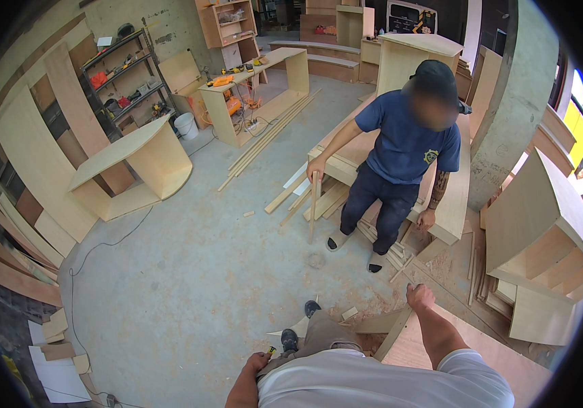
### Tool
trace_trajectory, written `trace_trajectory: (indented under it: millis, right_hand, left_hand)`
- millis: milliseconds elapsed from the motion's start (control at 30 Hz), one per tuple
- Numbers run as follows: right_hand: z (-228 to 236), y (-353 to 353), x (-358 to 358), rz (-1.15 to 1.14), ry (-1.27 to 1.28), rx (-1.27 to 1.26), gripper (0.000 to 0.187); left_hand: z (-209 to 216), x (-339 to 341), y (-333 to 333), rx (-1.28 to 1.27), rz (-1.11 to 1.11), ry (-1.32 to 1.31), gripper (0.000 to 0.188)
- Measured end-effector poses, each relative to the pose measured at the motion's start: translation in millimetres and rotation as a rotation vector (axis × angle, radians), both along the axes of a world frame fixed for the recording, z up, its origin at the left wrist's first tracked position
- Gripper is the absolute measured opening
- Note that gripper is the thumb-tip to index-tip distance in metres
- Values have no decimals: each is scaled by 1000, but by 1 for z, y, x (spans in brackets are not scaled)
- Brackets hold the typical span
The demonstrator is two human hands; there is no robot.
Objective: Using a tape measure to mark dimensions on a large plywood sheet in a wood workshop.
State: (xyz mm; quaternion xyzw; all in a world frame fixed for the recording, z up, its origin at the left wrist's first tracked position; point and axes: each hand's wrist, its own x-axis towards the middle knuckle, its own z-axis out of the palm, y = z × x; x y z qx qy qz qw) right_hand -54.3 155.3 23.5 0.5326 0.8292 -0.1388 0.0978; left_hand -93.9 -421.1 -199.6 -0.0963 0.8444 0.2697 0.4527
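"What was the floor (162,272) like?"
"Grey, with brown dust (237,262) scattered over it."
"And the wall (176,30)?"
"Pale and stained at the back left, with a dark rack (125,73) before it; tall panels (47,153) leaned along the left."
"The light (578,83)?"
"It was brightest at the far right, beyond a rough grey pillar (516,102)."

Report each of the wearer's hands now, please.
Left hand: closed, holding a small yellow-and-black object.
Right hand: curled; whether it holds anything cannot be told.

Six o'clock: yellow-black item (272,351) in left hand (258,361) was too small to identify; edge cut off white shirt (373,382). Ten o'clock: shelf clutter (124,102) was indistinct.
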Motion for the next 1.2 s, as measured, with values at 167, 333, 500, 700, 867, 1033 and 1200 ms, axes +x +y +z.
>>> trace_trajectory:
  millis: [167,333,500,700,867,1033,1200]
  right_hand:
    - [1,-1,-1,4,-4,-1,53]
    - [1,0,-1,-4,-13,-2,54]
    - [3,-3,-1,11,-8,36,53]
    - [14,-6,-3,-3,-26,-31,54]
    - [13,-6,-4,-8,-25,-37,53]
    - [8,-4,-3,-12,-10,-22,51]
    - [10,-6,-4,-6,-16,-14,50]
  left_hand:
    - [-2,0,-1,7,-8,29,55]
    - [0,-1,0,8,-11,13,58]
    - [-4,-2,-1,-5,-24,2,57]
    - [-4,-1,-1,9,-2,-6,57]
    - [0,-1,-1,-1,-19,9,57]
    - [3,-3,0,0,-10,22,54]
    - [5,-1,1,-12,-49,25,59]
